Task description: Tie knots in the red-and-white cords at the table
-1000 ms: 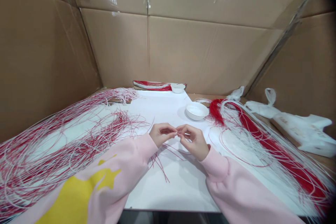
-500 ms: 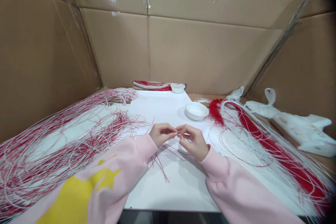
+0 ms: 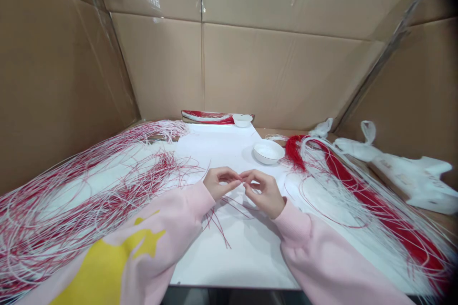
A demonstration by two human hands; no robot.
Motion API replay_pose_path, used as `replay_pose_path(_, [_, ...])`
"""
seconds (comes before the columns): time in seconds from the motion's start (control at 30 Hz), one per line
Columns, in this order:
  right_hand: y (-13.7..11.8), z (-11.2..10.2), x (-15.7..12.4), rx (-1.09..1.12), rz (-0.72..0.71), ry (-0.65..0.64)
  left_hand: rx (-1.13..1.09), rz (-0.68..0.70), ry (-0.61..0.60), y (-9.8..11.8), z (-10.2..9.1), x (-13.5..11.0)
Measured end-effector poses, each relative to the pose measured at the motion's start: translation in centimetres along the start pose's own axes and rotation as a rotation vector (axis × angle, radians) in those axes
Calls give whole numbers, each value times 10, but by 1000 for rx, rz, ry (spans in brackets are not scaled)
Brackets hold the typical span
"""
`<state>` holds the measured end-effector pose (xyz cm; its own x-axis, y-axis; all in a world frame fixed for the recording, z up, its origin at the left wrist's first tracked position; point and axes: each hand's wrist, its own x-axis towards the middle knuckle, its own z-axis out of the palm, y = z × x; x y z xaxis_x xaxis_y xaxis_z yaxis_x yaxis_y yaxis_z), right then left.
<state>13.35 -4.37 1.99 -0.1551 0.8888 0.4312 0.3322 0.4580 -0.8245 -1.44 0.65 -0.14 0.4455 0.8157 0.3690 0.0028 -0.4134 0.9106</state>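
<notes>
My left hand (image 3: 221, 183) and my right hand (image 3: 262, 191) meet fingertip to fingertip over the white sheet (image 3: 236, 243) in the middle of the table. Both pinch a thin cord between thumb and finger; the cord there is too fine to name its colour. A few loose red cords (image 3: 219, 223) lie on the sheet under my left wrist. Pink sleeves cover both arms. A small white bowl (image 3: 268, 151) stands just beyond my right hand.
A wide tangle of red and white cords (image 3: 82, 195) covers the table's left side. A denser red and white bundle (image 3: 361, 195) runs along the right. White plastic bags (image 3: 408, 174) lie at the far right. Another small white dish (image 3: 242, 119) and cords sit at the back. Cardboard walls enclose the table.
</notes>
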Motion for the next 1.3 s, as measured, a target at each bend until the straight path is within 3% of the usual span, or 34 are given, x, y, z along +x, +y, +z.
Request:
replay_pose_path(0.53, [2, 2, 0, -1, 22, -40, 67, 65, -38, 0, 1, 0])
replay_pose_path(0.8, [-1, 0, 1, -102, 64, 6, 43, 41, 30, 2, -1, 1])
replay_pose_path(0.93, [1, 1, 1, -99, 18, -8, 50, 30, 44, 0, 0, 1])
replay_pose_path(1.13, [28, -10, 8, -298, -101, 53, 162, -37, 129, -4, -7, 6])
replay_pose_path(1.2, [42, -15, 12, -452, -159, 19, 213, -54, 180, -6, -11, 8])
replay_pose_path(1.3, [59, -19, 17, -508, -188, -49, 281, -63, 210, -10, -14, 11])
